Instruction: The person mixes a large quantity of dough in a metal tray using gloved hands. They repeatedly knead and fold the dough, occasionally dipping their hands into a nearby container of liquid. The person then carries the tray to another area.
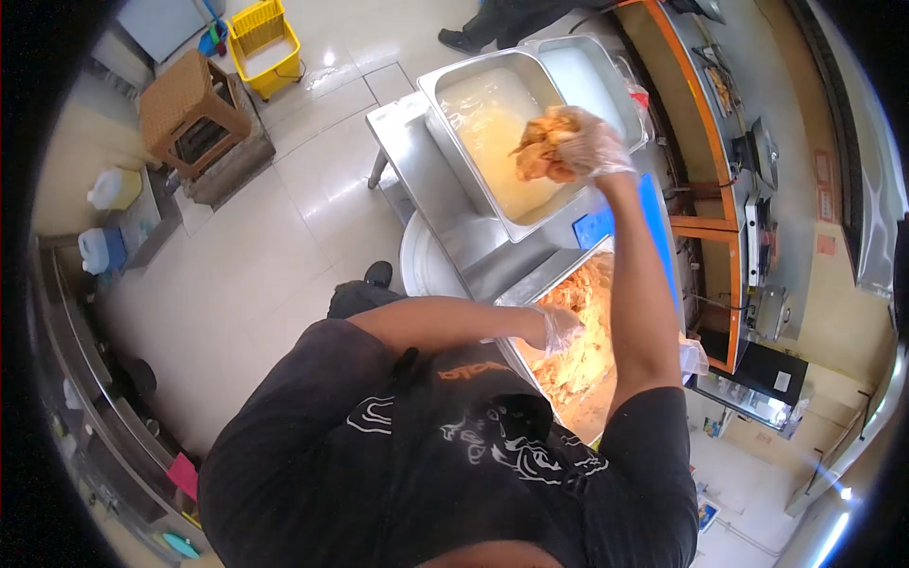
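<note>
My right hand (593, 145), in a clear plastic glove, grips a clump of orange-coated raw meat (545, 148). The clump hangs over a deep steel pan (474, 186) of cloudy, yellowish liquid (490, 128). My left hand (562, 329), gloved the same way, is down in a second steel pan (529, 278) heaped with orange, marinated meat pieces (579, 355). Its fingers are partly hidden against the meat, so its grip is unclear. Behind the liquid pan, another steel pan (586, 78) contains something pale, liquid or powder.
The pans stand on a steel table (454, 206), by a blue cutting board (657, 213). Below its left edge is a round white tub (422, 259). A person's shoe (460, 41) shows at the top. A yellow mop bucket (273, 71) and brown stool (177, 106) stand left. Orange-framed shelving (703, 226) runs right.
</note>
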Demonstrator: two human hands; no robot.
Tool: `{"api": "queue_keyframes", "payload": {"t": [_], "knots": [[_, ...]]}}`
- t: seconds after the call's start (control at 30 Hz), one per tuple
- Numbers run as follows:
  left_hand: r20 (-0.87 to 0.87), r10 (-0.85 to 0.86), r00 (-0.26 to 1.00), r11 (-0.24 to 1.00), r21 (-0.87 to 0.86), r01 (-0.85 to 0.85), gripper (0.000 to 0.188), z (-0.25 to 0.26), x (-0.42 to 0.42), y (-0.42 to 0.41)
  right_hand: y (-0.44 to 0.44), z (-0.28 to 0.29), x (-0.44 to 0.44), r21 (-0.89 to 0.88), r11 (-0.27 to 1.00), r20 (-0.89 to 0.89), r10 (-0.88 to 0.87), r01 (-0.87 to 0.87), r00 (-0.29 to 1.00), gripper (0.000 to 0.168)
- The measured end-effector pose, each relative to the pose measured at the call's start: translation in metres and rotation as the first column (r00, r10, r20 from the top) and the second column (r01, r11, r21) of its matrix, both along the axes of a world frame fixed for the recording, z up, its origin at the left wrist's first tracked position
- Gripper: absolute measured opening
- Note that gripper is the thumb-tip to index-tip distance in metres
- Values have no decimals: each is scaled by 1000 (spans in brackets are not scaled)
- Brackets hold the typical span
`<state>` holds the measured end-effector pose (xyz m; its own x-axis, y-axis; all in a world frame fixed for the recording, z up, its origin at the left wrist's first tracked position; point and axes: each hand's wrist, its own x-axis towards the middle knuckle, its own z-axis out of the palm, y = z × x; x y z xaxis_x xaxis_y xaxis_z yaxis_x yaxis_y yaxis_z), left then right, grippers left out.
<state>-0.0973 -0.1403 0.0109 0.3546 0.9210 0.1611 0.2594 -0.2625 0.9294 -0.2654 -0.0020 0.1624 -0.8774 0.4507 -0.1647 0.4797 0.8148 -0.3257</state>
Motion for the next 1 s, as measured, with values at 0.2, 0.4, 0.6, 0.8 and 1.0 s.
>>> {"api": "queue_keyframes", "payload": {"t": [0.2,0.4,0.6,0.8,1.0], "knots": [[-89,-24,996,999,-25,22,26,18,-9,-4,-10,7,19,-139,978,-39,-160,153,986,41],[-111,-80,991,995,-76,72,26,14,2,2,4,72,103,-216,939,-173,-306,267,936,45],[-210,-201,957,976,-126,177,25,7,8,12,2,97,198,-32,917,-77,-399,398,914,44],[-572,-173,802,806,386,449,33,-45,20,17,-1,40,246,5,844,119,-533,536,838,39],[-527,-299,795,945,-48,323,30,10,14,11,4,-99,278,80,826,168,-563,559,809,61]]}}
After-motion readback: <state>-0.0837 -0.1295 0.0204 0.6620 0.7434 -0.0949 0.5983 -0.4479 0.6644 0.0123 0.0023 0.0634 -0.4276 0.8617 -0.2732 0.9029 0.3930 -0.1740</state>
